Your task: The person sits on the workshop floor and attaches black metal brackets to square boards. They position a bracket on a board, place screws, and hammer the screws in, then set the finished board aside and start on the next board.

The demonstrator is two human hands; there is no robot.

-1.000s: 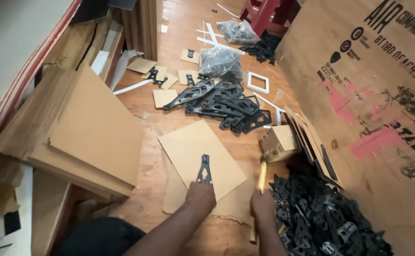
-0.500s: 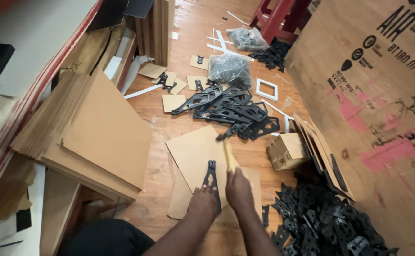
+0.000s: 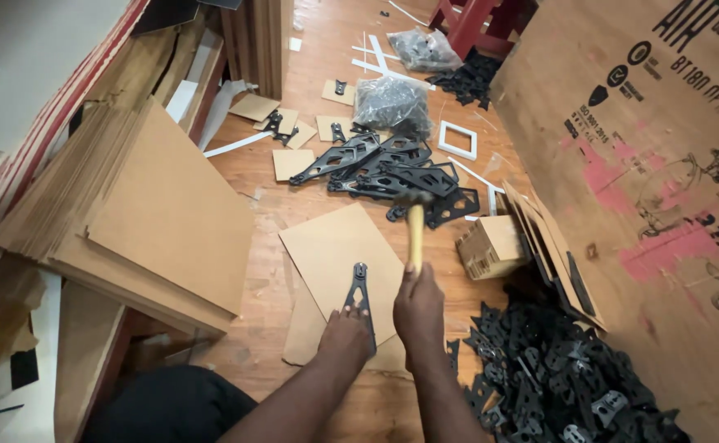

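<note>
My right hand [image 3: 419, 308] grips the wooden handle of a hammer [image 3: 414, 230]. The hammer is raised, its dark head pointing away from me above the cardboard sheet [image 3: 339, 254]. My left hand [image 3: 345, 335] presses down on the near end of a black triangular metal bracket [image 3: 359, 294] that lies flat on that sheet. The two hands are side by side, the left just left of the right.
A heap of black brackets [image 3: 556, 377] lies at the right by my knee. More large black brackets [image 3: 392, 172] lie further out, with a small cardboard box [image 3: 491, 246], a stack of hardboard panels [image 3: 154, 213] at left and a big printed carton [image 3: 655, 164] at right.
My right hand has come from the bracket heap to beside the left and lifted the hammer upright over the bracket. The left hand stays on the bracket.
</note>
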